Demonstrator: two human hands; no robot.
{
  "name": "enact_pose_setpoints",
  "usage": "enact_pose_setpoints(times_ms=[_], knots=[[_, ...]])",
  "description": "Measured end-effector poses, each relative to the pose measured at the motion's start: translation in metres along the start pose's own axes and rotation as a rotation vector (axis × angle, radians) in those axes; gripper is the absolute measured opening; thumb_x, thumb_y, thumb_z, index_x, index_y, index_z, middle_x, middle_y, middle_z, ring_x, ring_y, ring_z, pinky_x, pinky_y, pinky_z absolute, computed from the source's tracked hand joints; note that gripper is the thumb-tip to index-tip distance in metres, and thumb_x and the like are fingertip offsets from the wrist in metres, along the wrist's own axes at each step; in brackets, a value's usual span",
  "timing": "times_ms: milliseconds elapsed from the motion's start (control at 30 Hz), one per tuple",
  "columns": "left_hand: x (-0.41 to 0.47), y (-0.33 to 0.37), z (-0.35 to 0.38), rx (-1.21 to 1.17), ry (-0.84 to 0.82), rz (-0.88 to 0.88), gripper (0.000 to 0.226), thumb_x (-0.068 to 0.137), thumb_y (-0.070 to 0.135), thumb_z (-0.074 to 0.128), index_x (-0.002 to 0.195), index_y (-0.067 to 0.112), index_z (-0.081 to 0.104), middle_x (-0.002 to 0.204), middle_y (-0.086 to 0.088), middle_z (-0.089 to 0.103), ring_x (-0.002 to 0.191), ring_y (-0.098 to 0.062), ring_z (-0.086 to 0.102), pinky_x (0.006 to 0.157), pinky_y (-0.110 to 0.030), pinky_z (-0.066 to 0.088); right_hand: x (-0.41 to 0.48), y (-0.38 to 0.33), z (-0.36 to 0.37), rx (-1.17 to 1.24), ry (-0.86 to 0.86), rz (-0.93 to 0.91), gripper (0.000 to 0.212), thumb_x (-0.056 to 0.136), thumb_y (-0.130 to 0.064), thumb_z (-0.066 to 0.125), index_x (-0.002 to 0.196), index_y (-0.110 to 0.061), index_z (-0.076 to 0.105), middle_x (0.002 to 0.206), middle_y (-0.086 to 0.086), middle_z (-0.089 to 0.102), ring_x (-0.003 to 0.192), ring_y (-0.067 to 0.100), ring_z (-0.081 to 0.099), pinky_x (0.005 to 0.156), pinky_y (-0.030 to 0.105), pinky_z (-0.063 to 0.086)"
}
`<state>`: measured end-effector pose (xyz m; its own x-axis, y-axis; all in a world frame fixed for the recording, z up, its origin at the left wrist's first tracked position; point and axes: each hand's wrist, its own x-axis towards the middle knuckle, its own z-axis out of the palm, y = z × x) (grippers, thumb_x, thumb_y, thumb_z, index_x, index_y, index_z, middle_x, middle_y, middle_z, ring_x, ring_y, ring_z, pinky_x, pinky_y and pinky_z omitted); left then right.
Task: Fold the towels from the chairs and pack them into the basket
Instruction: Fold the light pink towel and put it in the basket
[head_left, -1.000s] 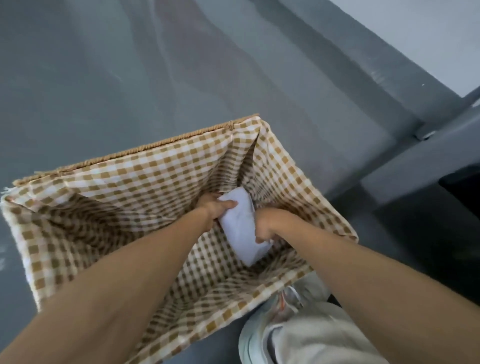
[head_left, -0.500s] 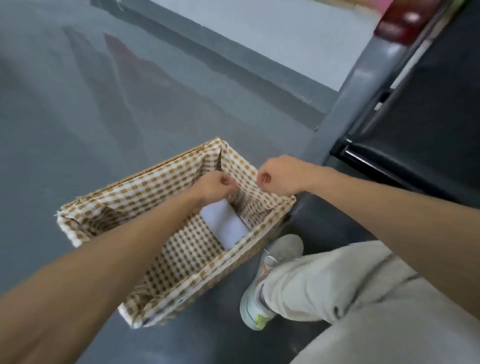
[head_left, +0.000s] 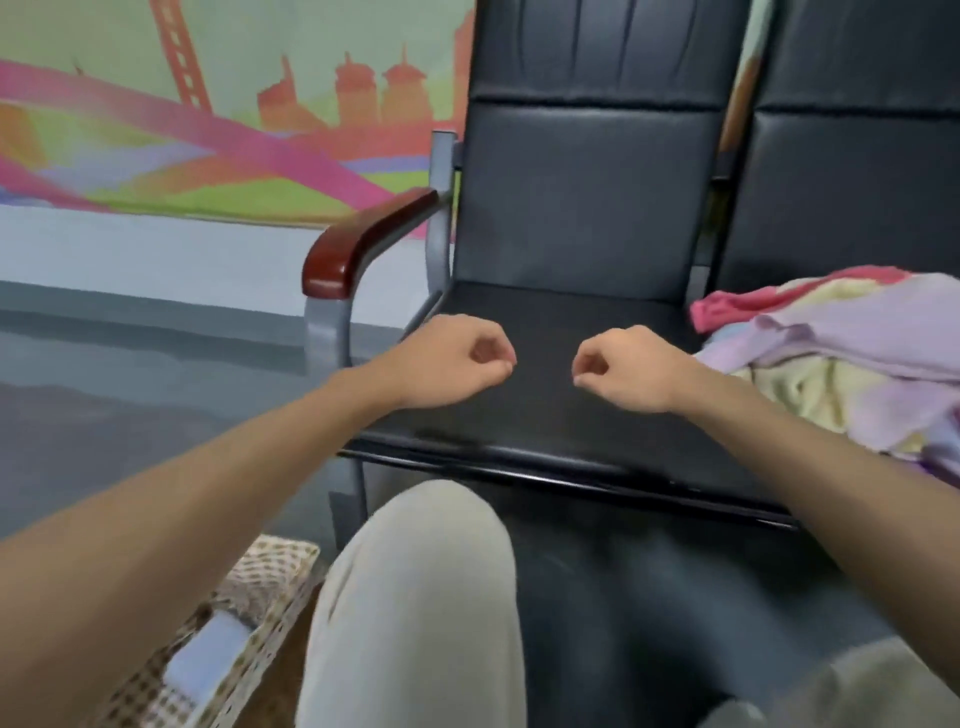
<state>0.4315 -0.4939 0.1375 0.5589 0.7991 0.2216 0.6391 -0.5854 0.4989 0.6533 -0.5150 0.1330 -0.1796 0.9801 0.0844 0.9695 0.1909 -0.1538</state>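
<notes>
No text, label, brand or number was legible anywhere; the wall mural (head_left: 208, 130) at upper left showed only a painted skyline.

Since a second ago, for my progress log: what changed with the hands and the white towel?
Both hands let go of the white towel and rose out of the basket. The left hand and right hand now hover over the black chair seat, fingers curled, holding nothing. The towel stayed lying inside the basket.
</notes>
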Motion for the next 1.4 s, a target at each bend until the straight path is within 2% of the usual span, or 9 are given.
enact_pose_setpoints(times_ms=[433,533,733,867,967,1067,1133,1300,1400], knots=[[0.220,0.160,0.192,-0.290,-0.118,0.357,0.036,0.094,0.026,0.058,0.129,0.021,0.055,0.115,0.014,0.056,0.097,-0.007,0.052,0.085,-0.020,0.040,-0.102,0.241,-0.003,0.021,0.554,0.699,0.025,0.085,-0.016,0.052,0.105,-0.010,0.067,0.106,0.015,0.060,0.099,0.032,0.058,0.080,0.036,0.046],[0.254,0.181,0.222,-0.249,-0.078,0.460,0.023,0.085,0.035,0.063,0.106,0.024,0.065,0.107,0.006,0.062,0.100,-0.011,0.056,0.081,-0.022,0.042,-0.111,0.258,0.005,0.089,0.585,0.720,0.020,0.083,-0.014,0.051,0.095,-0.011,0.066,0.098,0.011,0.063,0.092,0.028,0.059,0.074,0.033,0.045],[0.265,0.195,0.232,-0.401,0.047,0.280,0.025,0.083,0.036,0.070,0.072,0.014,0.064,0.085,0.003,0.062,0.085,-0.016,0.053,0.070,-0.032,0.038,-0.105,0.246,-0.004,0.294,0.845,0.818,0.029,0.086,-0.041,0.058,0.075,-0.015,0.051,0.071,-0.004,0.059,0.069,0.018,0.054,0.067,0.035,0.042],[0.242,0.181,0.192,-0.925,-0.031,0.078,0.027,0.088,0.021,0.058,0.064,0.020,0.046,0.073,0.003,0.048,0.071,-0.013,0.045,0.064,-0.023,0.036,-0.104,0.240,-0.018,0.217,1.092,0.958,0.051,0.074,-0.050,0.065,0.107,-0.017,0.045,0.109,0.004,0.048,0.103,0.030,0.047,0.092,0.049,0.038],[0.225,0.158,0.156,-1.141,-0.032,-0.061,0.019,0.093,0.024,0.051,0.076,0.017,0.048,0.078,-0.001,0.051,0.079,-0.018,0.046,0.075,-0.034,0.035,-0.106,0.235,-0.019,0.187,0.910,1.052,0.078,0.071,-0.051,0.070,0.136,-0.029,0.032,0.137,0.010,0.032,0.123,0.037,0.036,0.102,0.052,0.029],[0.205,0.132,0.133,-1.240,-0.038,-0.174,0.019,0.097,0.024,0.049,0.101,0.009,0.059,0.097,-0.010,0.064,0.090,-0.021,0.062,0.085,-0.034,0.047,-0.103,0.228,-0.009,0.155,0.736,0.917,0.028,0.073,-0.043,0.060,0.092,-0.023,0.060,0.098,0.010,0.059,0.095,0.035,0.055,0.081,0.043,0.043],[0.190,0.113,0.123,-1.187,0.010,-0.230,0.022,0.098,0.026,0.048,0.096,0.009,0.061,0.094,-0.009,0.068,0.089,-0.022,0.065,0.086,-0.035,0.050,-0.093,0.212,-0.005,0.241,0.698,0.753,0.029,0.077,-0.032,0.059,0.057,-0.015,0.048,0.057,0.004,0.049,0.065,0.029,0.050,0.057,0.033,0.036],[0.162,0.059,0.104,-0.976,0.125,-0.332,0.029,0.093,0.021,0.048,0.065,0.015,0.048,0.063,0.000,0.051,0.068,-0.019,0.048,0.066,-0.031,0.038,-0.045,0.159,-0.004,0.318,0.665,0.491,0.030,0.079,-0.029,0.051,0.075,-0.004,0.067,0.070,0.011,0.067,0.072,0.023,0.058,0.073,0.033,0.045],[0.155,0.025,0.089,-0.737,0.227,-0.313,0.021,0.088,0.021,0.048,0.070,0.011,0.047,0.068,-0.003,0.047,0.065,-0.019,0.042,0.063,-0.029,0.034,-0.012,0.126,-0.001,0.417,0.622,0.400,0.024,0.083,-0.024,0.059,0.060,-0.019,0.063,0.058,-0.016,0.063,0.066,-0.002,0.055,0.068,0.008,0.037]])
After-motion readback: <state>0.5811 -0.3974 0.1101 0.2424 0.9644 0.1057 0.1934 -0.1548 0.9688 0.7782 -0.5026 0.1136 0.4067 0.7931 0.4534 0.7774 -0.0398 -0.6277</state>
